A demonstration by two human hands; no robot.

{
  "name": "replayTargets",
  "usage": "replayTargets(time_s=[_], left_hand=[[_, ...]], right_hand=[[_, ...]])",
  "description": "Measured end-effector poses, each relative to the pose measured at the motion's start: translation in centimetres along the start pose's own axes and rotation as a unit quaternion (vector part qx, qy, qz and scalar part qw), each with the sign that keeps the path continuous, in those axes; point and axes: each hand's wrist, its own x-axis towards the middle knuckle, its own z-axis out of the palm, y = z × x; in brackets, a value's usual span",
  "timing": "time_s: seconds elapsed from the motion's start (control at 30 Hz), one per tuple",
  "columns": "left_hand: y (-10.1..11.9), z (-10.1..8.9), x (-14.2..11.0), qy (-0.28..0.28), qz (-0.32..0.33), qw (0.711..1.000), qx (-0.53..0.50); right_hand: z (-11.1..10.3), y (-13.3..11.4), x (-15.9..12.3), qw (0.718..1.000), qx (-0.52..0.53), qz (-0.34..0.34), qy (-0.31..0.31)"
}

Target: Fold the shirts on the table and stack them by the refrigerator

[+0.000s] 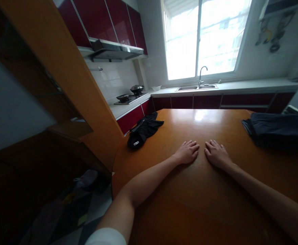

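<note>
Both of my hands rest palm down on a glossy brown wooden table (189, 190), a small gap between them. My left hand (187, 152) lies flat with its fingers stretched out and holds nothing. Flat beside it is my right hand (217, 153), also holding nothing, its fingers slightly apart. Beyond my left hand, at the table's left edge, lies a crumpled black garment (146, 129) with a white label at its collar. On the right side of the table sits a stack of folded dark clothes (281, 127), apart from my right hand.
A wooden partition (87, 85) stands close on the left. Behind the table runs a white counter (253, 84) with a sink (187, 88) and a faucet (201, 75). A wok with a lid (137, 89) and a pan (123, 98) are on the stove under a range hood (115, 51).
</note>
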Motion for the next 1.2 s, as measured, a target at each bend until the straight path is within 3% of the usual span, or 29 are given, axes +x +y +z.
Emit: replayTargets(time_s=[0.6,0.77,0.83,0.9,1.07,1.2], left_hand=[[0.2,-0.2,-0.1,0.006,0.002,1.000,-0.003],[-1.0,0.0,0.4,0.015,0.011,1.000,-0.004],[-2.6,-0.3,0.8,0.022,-0.035,0.999,0.008],[-4.8,-1.1,1.1,0.039,-0.122,0.991,0.031],[-12.1,-3.9,-0.4,0.102,-0.329,0.936,0.074],[-16.4,-4.9,-2.6,0.099,-0.423,0.897,0.080]], right_hand=[[-0.2,-0.3,0.0,1.000,0.008,0.004,-0.002],[-0.1,-0.2,0.1,1.000,0.004,0.004,-0.004],[-0.1,-0.2,0.0,1.000,0.005,0.004,-0.006],[-0.3,-0.3,0.0,1.000,0.006,0.005,-0.006],[-0.5,-0.5,-0.2,1.000,0.007,0.005,-0.008],[-0.7,-0.7,-0.3,1.000,0.007,0.005,-0.009]])
